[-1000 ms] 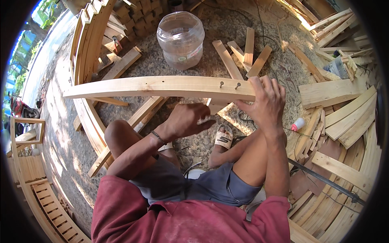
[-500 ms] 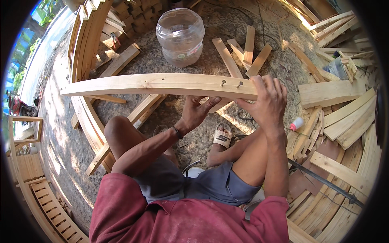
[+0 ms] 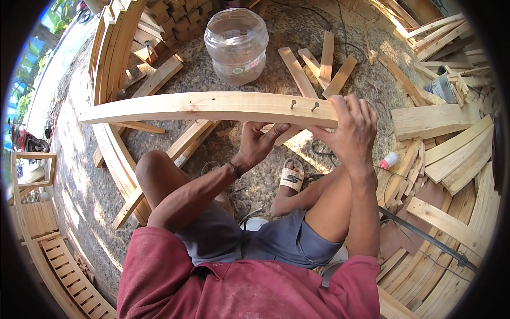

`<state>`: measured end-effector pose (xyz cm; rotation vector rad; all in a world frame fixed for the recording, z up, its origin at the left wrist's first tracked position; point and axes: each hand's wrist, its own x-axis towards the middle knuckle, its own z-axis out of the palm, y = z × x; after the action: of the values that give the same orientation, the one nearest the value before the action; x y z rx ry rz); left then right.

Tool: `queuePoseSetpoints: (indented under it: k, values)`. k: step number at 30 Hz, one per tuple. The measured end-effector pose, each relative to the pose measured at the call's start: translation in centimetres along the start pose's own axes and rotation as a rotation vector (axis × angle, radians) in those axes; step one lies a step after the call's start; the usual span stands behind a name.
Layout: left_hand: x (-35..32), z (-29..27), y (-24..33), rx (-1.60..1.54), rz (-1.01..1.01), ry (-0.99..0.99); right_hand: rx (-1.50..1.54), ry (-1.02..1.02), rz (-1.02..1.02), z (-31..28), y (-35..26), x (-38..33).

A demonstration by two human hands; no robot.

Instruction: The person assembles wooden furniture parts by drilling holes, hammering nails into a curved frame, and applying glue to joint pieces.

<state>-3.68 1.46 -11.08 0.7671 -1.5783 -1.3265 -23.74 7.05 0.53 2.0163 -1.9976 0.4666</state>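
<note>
I hold a long curved wooden slat [image 3: 202, 106] level in front of me, over my knees. My right hand [image 3: 348, 127] grips its right end, fingers over the top edge. Two small pegs or nails [image 3: 304, 105] stick out of the slat's face just left of that hand. My left hand [image 3: 260, 143] is raised under the slat, palm up, with its fingers reaching the lower edge. Whether it holds something small I cannot tell.
A large clear plastic jug [image 3: 236, 45] stands on the gravel ahead. Loose wood offcuts [image 3: 313, 69] lie beyond the slat. Curved slats are stacked at the right [image 3: 457, 154] and left [image 3: 114, 58]. A small white bottle [image 3: 389, 160] lies by my right knee.
My left hand has risen from below the slat and reached its lower edge. The slat and my right hand have stayed almost still.
</note>
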Motion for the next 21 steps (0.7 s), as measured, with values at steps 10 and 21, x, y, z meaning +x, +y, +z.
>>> queuePoseSetpoints:
  k: [10, 21]
  values:
    - [0.0, -3.3, 5.3, 0.76, 0.121, -0.362, 0.034, 0.0, 0.009, 0.0, 0.2, -0.2]
    - [4.8, -5.4, 15.7, 1.175, 0.533, -0.341, 0.021, -0.004, -0.006, 0.4, 0.6, 0.3]
